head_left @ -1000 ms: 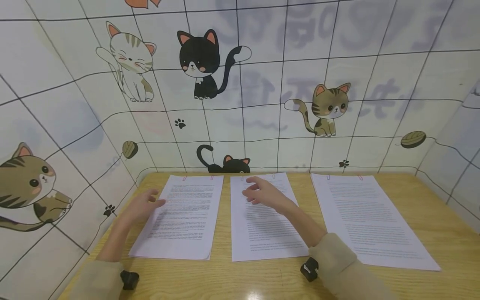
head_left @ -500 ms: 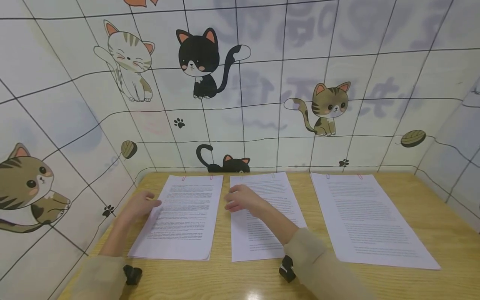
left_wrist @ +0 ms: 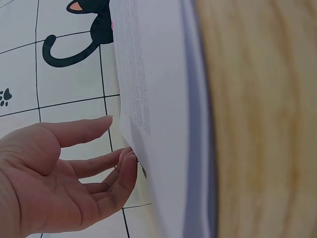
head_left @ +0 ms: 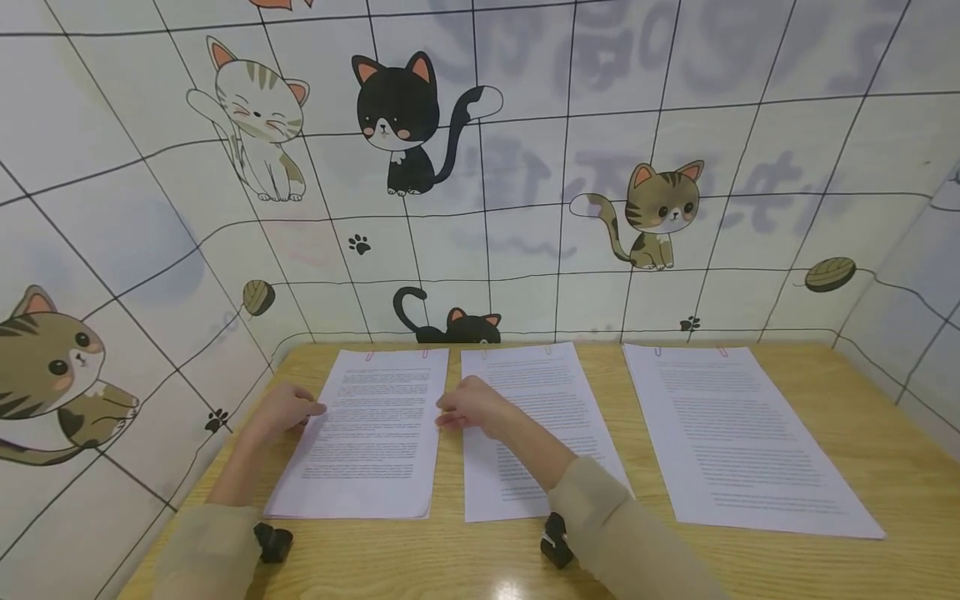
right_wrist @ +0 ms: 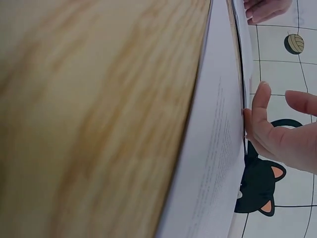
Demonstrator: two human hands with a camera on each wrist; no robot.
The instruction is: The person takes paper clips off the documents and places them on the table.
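In the head view a stack of printed paper (head_left: 367, 433) lies at the left of the table, with two reddish paper clips (head_left: 425, 354) on its far edge. My left hand (head_left: 281, 408) is at the stack's left edge; the left wrist view has its fingertips (left_wrist: 130, 161) right at the paper edge and the thumb held apart. My right hand (head_left: 476, 406) reaches over the middle paper stack (head_left: 540, 417), its fingertips close to the left stack's right edge. In the right wrist view the right fingers (right_wrist: 260, 116) are loosely bent, thumb apart.
A third printed stack (head_left: 750, 442), also clipped at its far edge, lies to the right on the wooden table (head_left: 390, 562). A cat-patterned wall covering (head_left: 525, 250) rises behind the table and along both sides. Each wrist carries a small black device (head_left: 557, 542).
My right hand has moved left from over the middle stack to the left stack's right edge. The left hand stays at the left edge, and that stack's near end has shifted slightly right.
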